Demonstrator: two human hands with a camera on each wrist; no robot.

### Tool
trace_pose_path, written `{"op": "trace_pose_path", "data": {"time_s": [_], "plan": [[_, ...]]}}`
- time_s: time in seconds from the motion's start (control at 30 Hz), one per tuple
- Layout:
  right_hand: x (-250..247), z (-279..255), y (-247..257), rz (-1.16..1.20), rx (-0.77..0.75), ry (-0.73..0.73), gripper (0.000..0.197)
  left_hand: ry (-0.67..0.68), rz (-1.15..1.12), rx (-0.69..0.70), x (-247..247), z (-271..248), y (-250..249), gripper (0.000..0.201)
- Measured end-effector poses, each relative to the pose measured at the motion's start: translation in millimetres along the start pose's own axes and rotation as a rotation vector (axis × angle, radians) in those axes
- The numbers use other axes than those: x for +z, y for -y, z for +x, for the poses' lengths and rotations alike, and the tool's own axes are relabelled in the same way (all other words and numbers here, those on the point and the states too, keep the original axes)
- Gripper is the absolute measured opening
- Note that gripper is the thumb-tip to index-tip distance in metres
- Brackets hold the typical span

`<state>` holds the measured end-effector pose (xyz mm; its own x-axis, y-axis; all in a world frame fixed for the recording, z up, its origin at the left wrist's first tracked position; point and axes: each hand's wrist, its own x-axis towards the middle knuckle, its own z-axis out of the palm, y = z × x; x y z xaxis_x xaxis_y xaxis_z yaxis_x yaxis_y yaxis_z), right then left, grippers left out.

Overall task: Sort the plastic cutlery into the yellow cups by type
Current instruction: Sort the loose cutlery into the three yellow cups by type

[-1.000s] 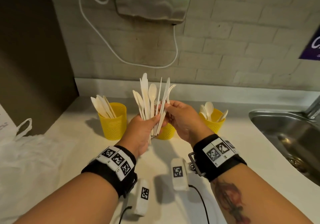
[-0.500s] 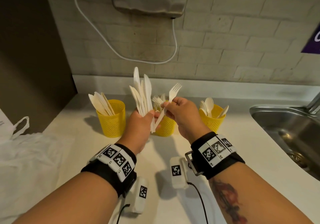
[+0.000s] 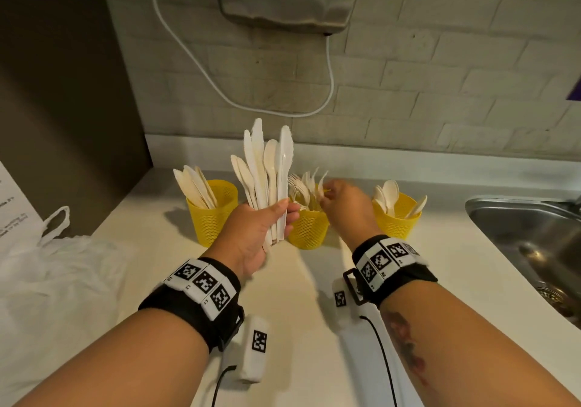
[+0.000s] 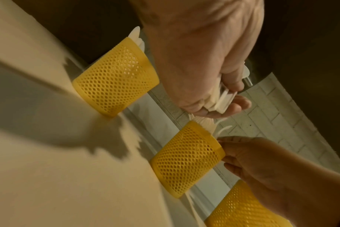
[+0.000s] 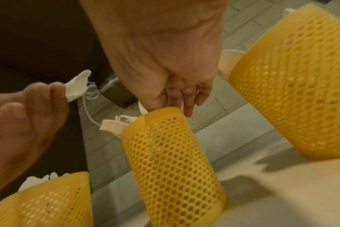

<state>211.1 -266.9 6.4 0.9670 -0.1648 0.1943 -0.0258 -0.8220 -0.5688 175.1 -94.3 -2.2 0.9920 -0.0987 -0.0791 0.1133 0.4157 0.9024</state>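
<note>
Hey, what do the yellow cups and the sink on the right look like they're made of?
Yellow cups: probably moulded plastic, matte, with a see-through mesh of small holes and solid rims. Sink: looks like brushed stainless steel, grey and softly reflective.

Three yellow perforated plastic cups (image 3: 309,229) are standing in a row: knives left of the middle cup (forks inside), spoons right; a white cutlery bundle (image 3: 267,171) is fanning upright before it.

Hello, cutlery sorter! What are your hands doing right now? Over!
Left hand grips the mixed bundle. Right hand at the middle cup, fingers down by the forks; grip unclear. Nothing in the way.
</note>
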Motion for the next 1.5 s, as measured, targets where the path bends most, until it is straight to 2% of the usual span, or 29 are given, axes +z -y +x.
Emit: {"op": "trace_pose_path", "data": {"time_s": [0.07,0.13,0.2,0.23,0.27,0.3,0.37,0.53,0.7,0.83,0.93,1.0,1.1,1.17,1.27,1.37,1.4,1.5], "plan": [[-2,-1,-2,0.057,0.005,-0.032,0.038,0.005,-0.004,-0.007,1,1,0,0.014],[-9,-5,2,0.107,-0.053,-0.148,0.046,0.012,-0.008,-0.008,3,2,0,0.017],[-17,-17,15,0.307,-0.108,-0.201,0.044,0.018,0.001,-0.006,6,3,2,0.021],[-21,-23,24,0.454,-0.115,-0.147,0.038,0.027,0.011,-0.003,8,3,3,0.022],[-24,-30,34,0.579,-0.103,-0.028,0.028,0.043,0.023,0.002,11,2,4,0.022],[-25,-36,42,0.656,-0.088,0.097,0.018,0.066,0.035,0.005,14,2,5,0.023],[-25,-41,50,0.710,-0.057,0.199,0.016,0.091,0.051,0.005,20,-1,5,0.024],[-25,-39,49,0.915,0.081,0.204,0.020,0.084,0.040,-0.005,20,-3,1,0.029],[-26,-40,50,1.014,0.112,0.226,0.020,0.049,0.056,-0.014,19,-3,-2,0.030],[-27,-41,53,1.085,0.128,0.175,0.019,0.007,0.083,0.011,20,0,-3,0.025],[-28,-32,55,1.323,0.154,-0.010,0.017,-0.021,0.063,0.008,19,0,-4,0.019],[-33,-28,57,1.398,0.165,-0.058,0.015,-0.018,0.079,0.003,18,-1,-3,0.017],[-36,-29,61,1.203,0.123,0.067,0.006,0.084,0.092,-0.045,15,-5,-5,0.021],[-38,-27,58,1.117,0.096,0.122,0.013,0.220,0.054,-0.113,13,-10,-7,0.021],[-46,-19,53,1.326,0.117,0.301,0.021,0.395,0.052,-0.218,5,-16,-14,0.019],[-51,-16,45,1.545,0.100,0.541,0.051,0.486,0.132,-0.276,-2,-20,-17,0.015],[-50,-16,43,1.554,0.090,0.586,0.051,0.493,0.136,-0.286,-4,-21,-17,0.016],[-42,-22,40,1.509,0.056,0.672,0.033,0.501,0.131,-0.314,-3,-23,-18,0.014]]}}
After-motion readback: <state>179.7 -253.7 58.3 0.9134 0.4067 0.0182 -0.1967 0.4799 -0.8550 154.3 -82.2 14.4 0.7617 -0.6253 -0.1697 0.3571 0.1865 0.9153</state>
